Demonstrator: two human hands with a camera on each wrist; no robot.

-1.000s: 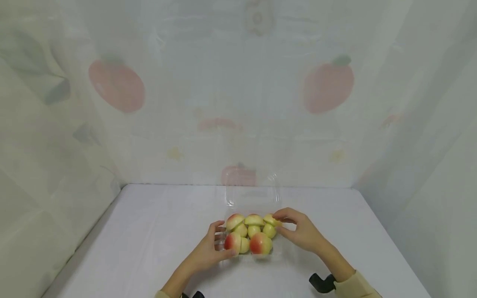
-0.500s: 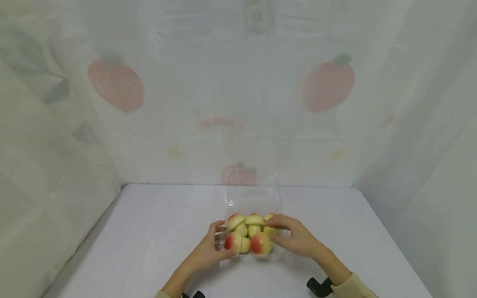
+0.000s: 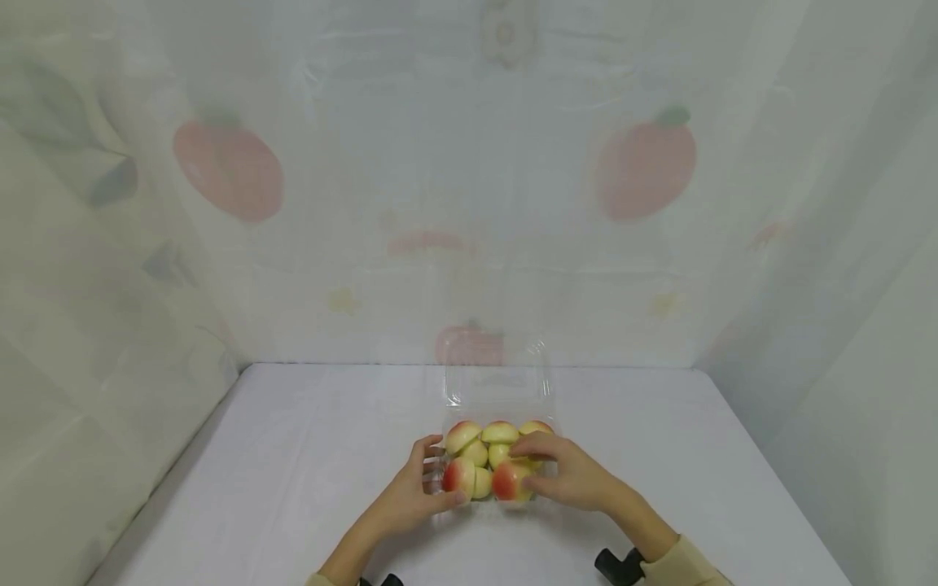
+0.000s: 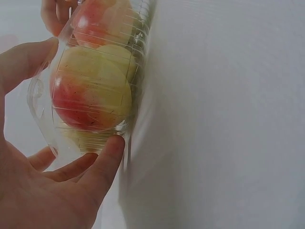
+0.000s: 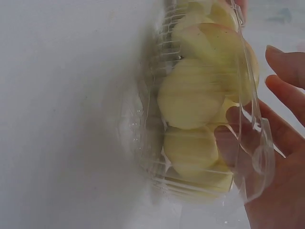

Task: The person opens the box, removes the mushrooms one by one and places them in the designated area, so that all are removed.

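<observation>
A clear plastic hinged box (image 3: 449, 413) holds several mushroom-shaped pieces with red-and-yellow caps and pale yellow stems. My left hand (image 3: 406, 492) grips the box's left end, thumb on its rim and fingers along the side wall (image 4: 97, 174). My right hand (image 3: 575, 476) reaches in over the right end, around the front-right mushroom-shaped piece (image 3: 507, 482). In the right wrist view, some fingers (image 5: 226, 138) show through the clear wall beside the stems (image 5: 190, 98). The thumb and one finger stand apart near a cap (image 5: 250, 71), and no firm hold shows.
The transparent lid (image 3: 498, 387) stands raised behind the box on the white-covered table (image 3: 322, 423). Pale curtains with fruit prints (image 3: 648, 171) enclose the back and sides. A black wrist mount (image 3: 619, 566) sits on the right forearm.
My right hand has moved left and toward the front, from the back-right mushroom-shaped piece to the front-right one. The left hand and the box have stayed where they were.
</observation>
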